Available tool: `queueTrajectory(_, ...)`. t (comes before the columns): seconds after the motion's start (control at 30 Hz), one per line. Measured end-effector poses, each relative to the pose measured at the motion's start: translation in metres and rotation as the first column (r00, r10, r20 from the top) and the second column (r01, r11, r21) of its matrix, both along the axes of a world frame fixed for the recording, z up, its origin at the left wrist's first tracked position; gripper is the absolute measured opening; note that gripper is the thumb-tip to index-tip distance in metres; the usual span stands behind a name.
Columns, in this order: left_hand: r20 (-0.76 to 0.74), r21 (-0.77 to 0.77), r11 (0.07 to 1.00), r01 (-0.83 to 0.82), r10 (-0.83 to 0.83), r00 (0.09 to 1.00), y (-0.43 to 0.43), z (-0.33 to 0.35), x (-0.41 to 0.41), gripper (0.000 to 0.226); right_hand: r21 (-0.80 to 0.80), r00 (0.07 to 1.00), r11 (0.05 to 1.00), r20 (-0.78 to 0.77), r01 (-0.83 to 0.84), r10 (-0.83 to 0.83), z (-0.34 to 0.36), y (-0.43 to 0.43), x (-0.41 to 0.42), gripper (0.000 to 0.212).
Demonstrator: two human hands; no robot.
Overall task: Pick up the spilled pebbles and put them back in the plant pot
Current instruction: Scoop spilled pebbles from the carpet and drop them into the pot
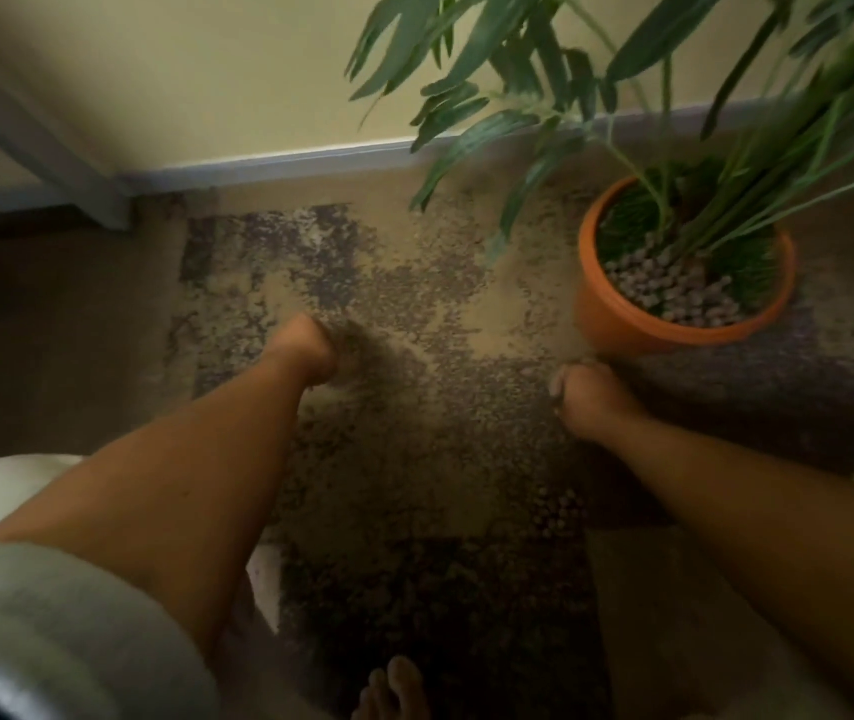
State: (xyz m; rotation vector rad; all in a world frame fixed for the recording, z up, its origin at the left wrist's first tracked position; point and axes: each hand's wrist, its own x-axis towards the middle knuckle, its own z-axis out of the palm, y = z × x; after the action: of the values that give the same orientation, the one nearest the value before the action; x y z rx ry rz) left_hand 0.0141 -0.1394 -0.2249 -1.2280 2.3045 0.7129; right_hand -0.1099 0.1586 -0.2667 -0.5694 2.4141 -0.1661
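An orange plant pot stands on the rug at the right, with green leaves and a layer of grey pebbles inside. A small cluster of spilled pebbles lies on the rug between my forearms. My left hand hangs over the rug's middle, wrist bent and fingers pointing down, hidden behind the hand. My right hand sits just below the pot's near-left side with its fingers curled inward. The view is blurred, so I cannot tell whether either hand holds pebbles.
The mottled beige and purple rug lies against a yellow wall with a pale skirting board. Plant leaves overhang the rug's far right. A grey frame leg stands at the left. My bare toes show at the bottom.
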Motion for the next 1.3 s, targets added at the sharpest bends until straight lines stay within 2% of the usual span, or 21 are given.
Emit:
queueTrajectory(0.2, -0.034, -0.008, 0.995, -0.096, 0.095, 0.995, -0.023, -0.007, 0.024, 0.013, 0.049, 0.998, 0.997, 0.028, 0.06, -0.062, 0.013, -0.026, 0.004, 0.023)
queueTrajectory(0.33, -0.164, 0.016, 1.0, -0.004, 0.006, 0.986, -0.008, -0.017, -0.001, 0.025, -0.032, 0.984, 0.987, 0.079, 0.159, -0.157, 0.015, -0.049, 0.006, 0.02)
queueTrajectory(0.43, -0.249, 0.081, 0.995, 0.057, -0.035, 0.968, 0.011, -0.027, -0.031, 0.025, -0.079, 0.979, 0.98, 0.103, 0.183, -0.175, 0.017, -0.051, 0.007, 0.026)
queueTrajectory(0.6, -0.243, 0.1, 0.981, 0.166, -0.137, 0.96, 0.042, -0.044, -0.068, 0.019, -0.11, 0.967, 0.971, 0.165, 0.211, -0.192, 0.027, -0.018, 0.009, 0.025)
queueTrajectory(0.8, -0.162, -0.102, 0.953, 0.285, -0.299, 0.941, 0.062, -0.041, -0.084, 0.015, -0.025, 0.935, 0.97, 0.274, 0.241, -0.225, 0.026, 0.031, 0.02, 0.024)
queueTrajectory(0.87, -0.118, -0.105, 0.929, 0.356, -0.367, 0.923, 0.069, -0.034, -0.087, 0.019, 0.003, 0.931, 0.98, 0.313, 0.198, -0.189, 0.02, 0.039, 0.026, 0.021)
queueTrajectory(0.93, -0.067, -0.046, 0.895, 0.444, -0.447, 0.892, 0.081, -0.026, -0.089, 0.026, 0.026, 0.941, 0.997, 0.328, 0.076, -0.081, 0.016, 0.044, 0.031, 0.015)
queueTrajectory(1.07, -0.1, 0.166, 0.803, 0.573, -0.564, 0.82, 0.114, -0.01, -0.095, 0.023, 0.091, 0.924, 0.972, 0.339, -0.217, 0.175, 0.011, 0.055, 0.04, 0.037)
queueTrajectory(1.17, -0.178, 0.192, 0.763, 0.617, -0.591, 0.787, 0.131, 0.0, -0.101, 0.025, 0.105, 0.917, 0.951, 0.316, -0.289, 0.244, 0.008, 0.062, 0.044, 0.047)
queueTrajectory(1.3, -0.184, 0.215, 0.756, 0.618, -0.59, 0.786, 0.14, 0.002, -0.107, 0.023, 0.077, 0.896, 0.924, 0.284, -0.376, 0.341, 0.005, 0.063, 0.05, 0.055)
